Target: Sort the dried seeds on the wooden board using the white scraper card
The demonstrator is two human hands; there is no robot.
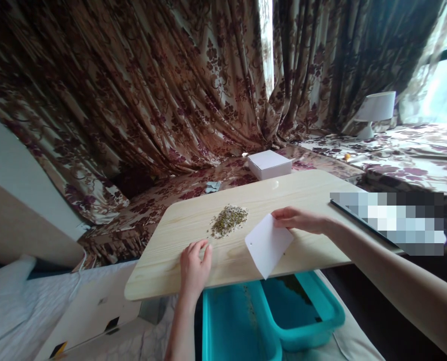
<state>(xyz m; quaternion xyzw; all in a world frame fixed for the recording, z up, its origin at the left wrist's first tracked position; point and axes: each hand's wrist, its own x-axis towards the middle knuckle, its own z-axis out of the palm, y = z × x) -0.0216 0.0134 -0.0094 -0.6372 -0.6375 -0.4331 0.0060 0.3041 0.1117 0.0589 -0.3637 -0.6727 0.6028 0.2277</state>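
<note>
A small heap of mixed green, brown and pale grains or seeds (pixel 229 220) lies on a light wooden tabletop (pixel 163 250). My left hand (pixel 195 260) rests at the near edge of the board, just below the heap, with loosely bent fingers and nothing visible in it. A white square card (pixel 267 246) with a small hole near one corner is in my right hand (pixel 289 219), pinched between thumb and fingers along its upper right edge. The card is tilted, to the right of the heap and apart from it.
Under the near edge stand two turquoise tubs, the left one (pixel 227 323) with scattered grains and the right one (pixel 308 333) with dark green contents. Behind the board sits a white box (pixel 269 165). A blurred-out screen-like device (pixel 389 223) lies at the right, near a lamp (pixel 377 107).
</note>
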